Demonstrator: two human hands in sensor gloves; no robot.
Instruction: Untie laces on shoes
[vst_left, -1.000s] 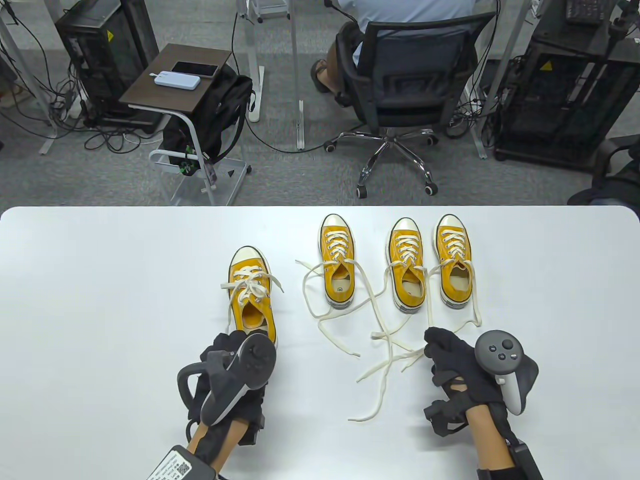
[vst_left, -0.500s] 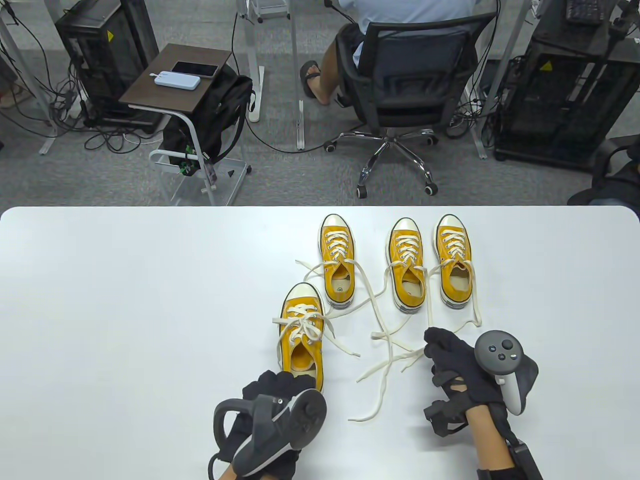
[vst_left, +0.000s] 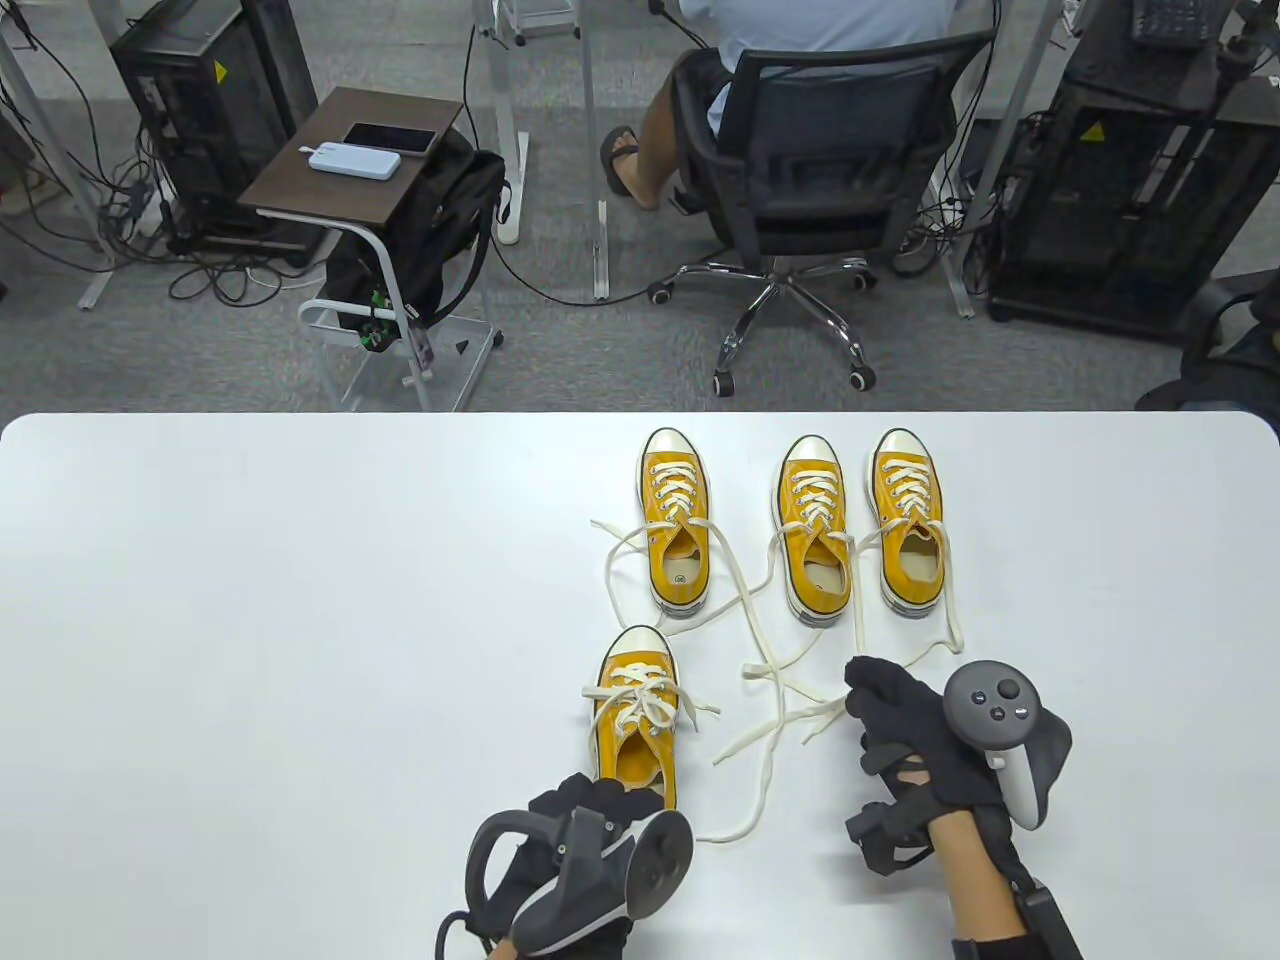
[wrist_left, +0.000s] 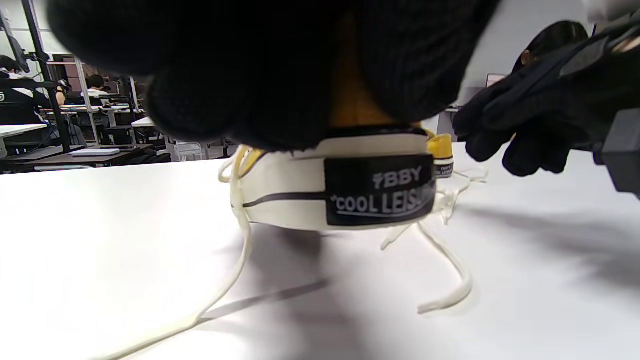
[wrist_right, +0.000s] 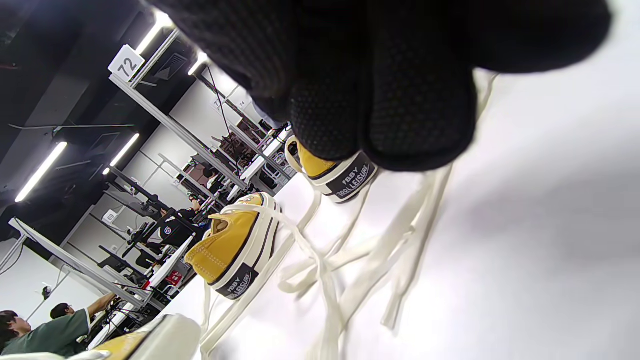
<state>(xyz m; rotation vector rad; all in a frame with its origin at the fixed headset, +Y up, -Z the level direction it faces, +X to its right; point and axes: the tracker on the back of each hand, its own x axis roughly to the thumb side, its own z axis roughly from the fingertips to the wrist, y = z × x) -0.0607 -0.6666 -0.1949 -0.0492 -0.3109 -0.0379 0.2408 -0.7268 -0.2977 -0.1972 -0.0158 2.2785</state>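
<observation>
Four yellow canvas shoes stand on the white table (vst_left: 250, 600). The nearest shoe (vst_left: 635, 715) has its cream laces tied in a bow. My left hand (vst_left: 600, 795) grips it at the heel. The left wrist view shows my gloved fingers (wrist_left: 240, 75) wrapped over the heel above its black label (wrist_left: 380, 190). Three shoes at the back (vst_left: 675, 530) (vst_left: 812, 530) (vst_left: 908, 520) have loose laces (vst_left: 770, 720) trailing toward me. My right hand (vst_left: 870, 700) rests on the table with fingers curled. Its fingertips (wrist_right: 380, 110) sit over the lace ends (wrist_right: 400, 240). I cannot tell whether it pinches them.
Beyond the table's far edge a person sits in a black office chair (vst_left: 830, 130). A small side table (vst_left: 350, 150) with a phone stands at the back left. Loose laces cross the table between my two hands.
My left hand has dragged the tied shoe to the right and toward the table's front edge. My right hand has stayed in place.
</observation>
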